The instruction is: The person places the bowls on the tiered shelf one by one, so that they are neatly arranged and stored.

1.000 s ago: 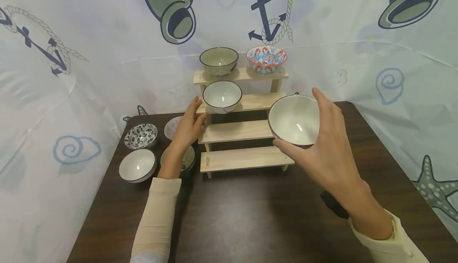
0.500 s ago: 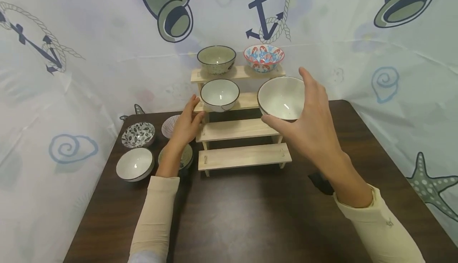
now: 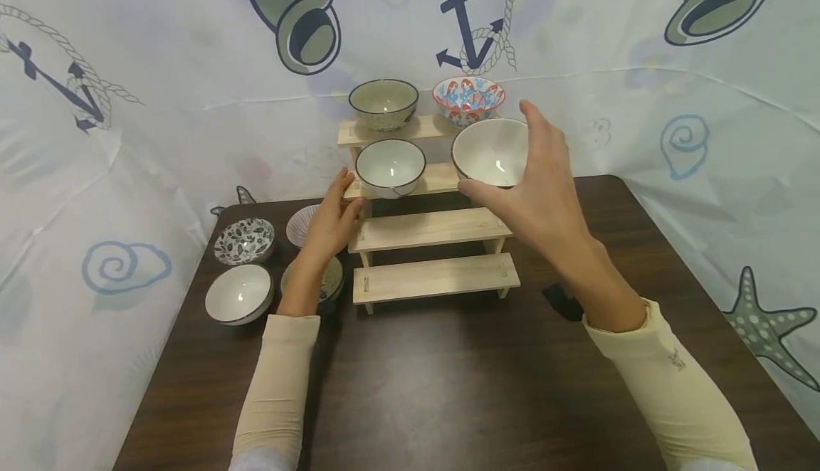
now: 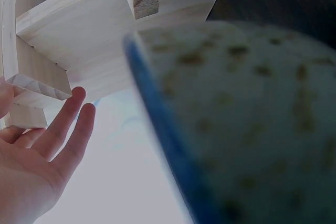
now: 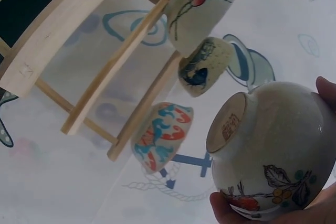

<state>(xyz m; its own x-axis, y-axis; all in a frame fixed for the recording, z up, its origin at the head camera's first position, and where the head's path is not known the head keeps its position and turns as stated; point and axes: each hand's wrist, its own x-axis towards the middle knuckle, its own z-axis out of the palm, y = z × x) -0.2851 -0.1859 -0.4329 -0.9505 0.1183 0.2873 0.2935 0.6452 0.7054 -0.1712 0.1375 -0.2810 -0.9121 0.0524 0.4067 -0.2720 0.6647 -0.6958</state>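
The right hand (image 3: 541,193) grips a white bowl (image 3: 488,149) near the stand's (image 3: 438,276) right end. Loose-fingered, the left hand (image 3: 332,220) touches the other.

Dark brown table (image 3: 416,393), white cloth backdrop (image 3: 589,37), printed navy anchor (image 3: 465,26), spotted starfish (image 3: 759,323), blue spiral shell (image 3: 685,142)

the head view looks forward and down from in front of the wooden rack (image 3: 432,229), well back; the left wrist view sits close at its left end; the right wrist view, tilted, shares its upper shelves (image 3: 439,178) with the head view.
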